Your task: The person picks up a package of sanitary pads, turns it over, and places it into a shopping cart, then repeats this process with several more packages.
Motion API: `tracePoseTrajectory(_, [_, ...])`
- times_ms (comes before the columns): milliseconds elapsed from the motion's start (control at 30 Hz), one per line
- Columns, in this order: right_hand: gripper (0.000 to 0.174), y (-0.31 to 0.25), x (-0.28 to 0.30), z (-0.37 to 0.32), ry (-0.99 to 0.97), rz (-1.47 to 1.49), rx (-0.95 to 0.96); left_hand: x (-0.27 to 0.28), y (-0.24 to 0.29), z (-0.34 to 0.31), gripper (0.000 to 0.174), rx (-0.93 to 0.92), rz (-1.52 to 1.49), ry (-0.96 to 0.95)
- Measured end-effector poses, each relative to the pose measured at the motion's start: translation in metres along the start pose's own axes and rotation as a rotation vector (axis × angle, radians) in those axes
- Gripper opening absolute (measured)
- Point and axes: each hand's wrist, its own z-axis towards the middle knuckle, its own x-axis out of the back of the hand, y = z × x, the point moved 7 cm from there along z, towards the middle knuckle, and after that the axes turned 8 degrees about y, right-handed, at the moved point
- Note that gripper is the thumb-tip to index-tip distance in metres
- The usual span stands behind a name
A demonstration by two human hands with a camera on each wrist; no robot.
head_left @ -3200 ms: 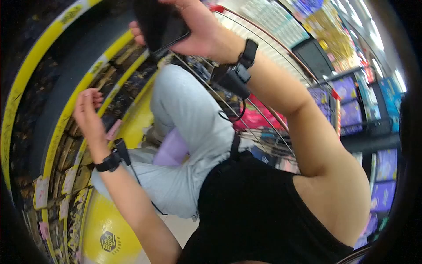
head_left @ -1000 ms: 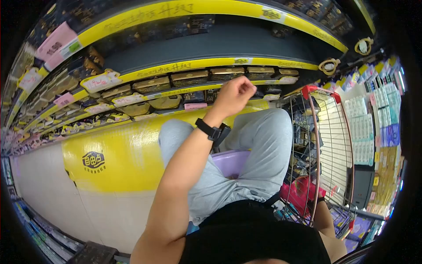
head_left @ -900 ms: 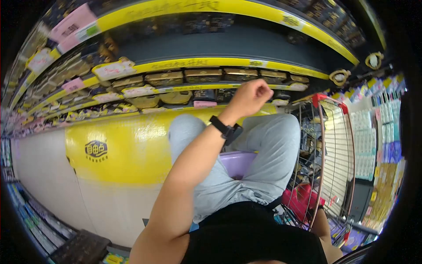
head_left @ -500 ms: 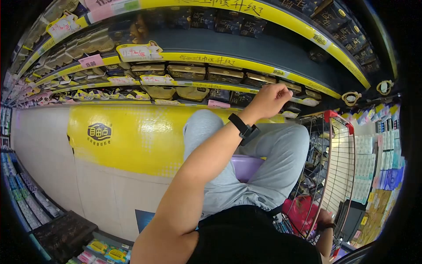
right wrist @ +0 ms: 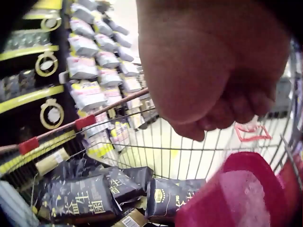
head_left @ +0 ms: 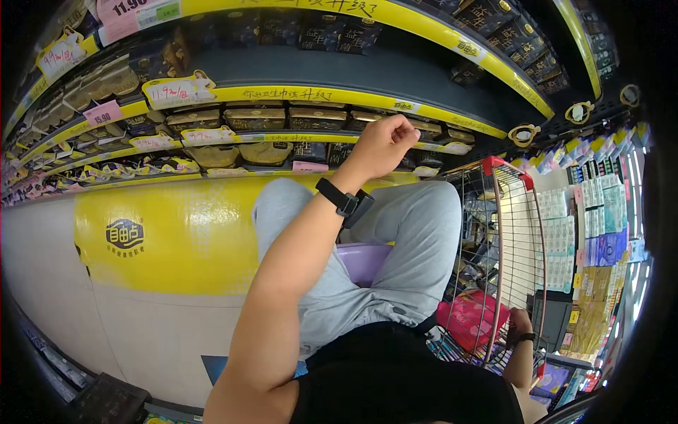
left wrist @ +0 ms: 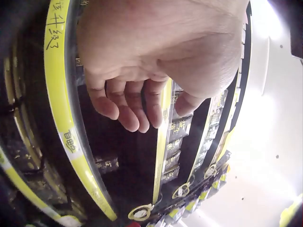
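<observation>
My left hand [head_left: 381,147] hangs in front of the lower shelf's dark and gold packs [head_left: 318,118], its fingers loosely bent and holding nothing. The left wrist view shows the same hand [left wrist: 161,61] with fingers hanging over the dark shelf. My right hand [head_left: 520,323] is at the shopping cart [head_left: 498,233], beside a pink-red bag [head_left: 472,319]. In the right wrist view this hand [right wrist: 213,71] has loosely curled fingers above the bag [right wrist: 232,194] and black packs [right wrist: 80,201]. No item shows in it.
Yellow-edged shelves [head_left: 296,94] curve across the front. A purple stool [head_left: 364,261] stands between the legs. Yellow sheeting [head_left: 176,237] covers floor at the shelf base. A dark box [head_left: 109,399] lies at lower left; stacked goods [head_left: 600,290] stand beyond the cart.
The dark phone-like device held in the right hand 3.2 seconds ago is out of sight; that hand is now at the cart. The head view has turned toward the shelves and shifted slightly since.
</observation>
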Motion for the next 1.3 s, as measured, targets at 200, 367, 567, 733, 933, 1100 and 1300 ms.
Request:
tracePoseTrajectory(200, [0.03,-0.158,0.041,-0.053,0.336,0.31,0.57,0.012,0.002,-0.004,0.022,-0.038,0.001,0.034])
tracePoseTrajectory(367, [0.03,-0.374,-0.024,-0.161,-0.347,1.082,0.794,0.025,-0.014,-0.009,0.018,-0.025,0.066,0.09])
tracePoseTrajectory(567, [0.041,-0.572,-0.18,-0.313,-1.103,0.735,1.122,0.071,-0.035,-0.028,0.008,0.104,0.001,0.331])
tracePoseTrajectory(733, [0.034,-0.639,-0.311,-0.363,-1.4,0.757,0.97,0.137,-0.024,-0.064,0.005,-0.004,-0.039,0.669])
tracePoseTrajectory(933, [0.035,-0.645,-0.364,-0.344,-1.032,0.704,1.443,0.242,0.015,-0.099,0.016,0.086,0.324,0.778])
tracePoseTrajectory(1100, [0.029,-0.662,-0.325,-0.348,-1.278,0.721,1.388,0.352,0.044,-0.064,0.043,0.259,0.805,0.789])
tracePoseTrajectory(1300, [0.023,-0.675,-0.344,-0.348,-0.931,0.783,1.562,0.408,0.092,0.016,0.088,0.242,1.64,0.727])
